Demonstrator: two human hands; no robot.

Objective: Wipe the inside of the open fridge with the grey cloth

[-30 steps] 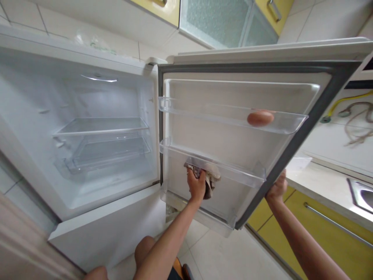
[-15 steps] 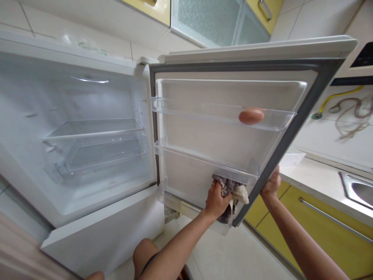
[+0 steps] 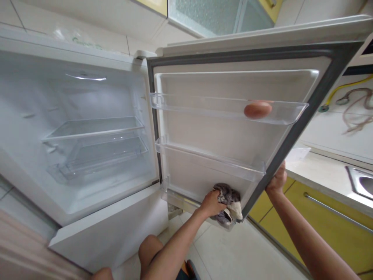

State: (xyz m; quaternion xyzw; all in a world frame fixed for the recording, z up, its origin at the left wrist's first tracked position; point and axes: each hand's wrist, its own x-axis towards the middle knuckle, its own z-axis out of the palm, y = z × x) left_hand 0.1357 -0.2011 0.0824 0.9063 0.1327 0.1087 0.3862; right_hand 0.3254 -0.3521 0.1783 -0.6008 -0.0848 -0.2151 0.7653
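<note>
Left hand (image 3: pixel 211 203) clasps cloth (image 3: pixel 229 194) tightly, best pressed flat; right hand (image 3: pixel 277 180), toward two o'clock, steadies door (image 3: pixel 206 134), grip unclear.

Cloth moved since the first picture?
Yes: judged against the middle door shelf, the cloth has moved lower and rightward in the view.

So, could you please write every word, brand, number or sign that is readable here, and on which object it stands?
No text can be read with certainty.
Green marks on the clear plastic atop the fridge: possibly printed letters, too blurred to read.
Fridge door, egg, cloth: no writing visible.
</note>
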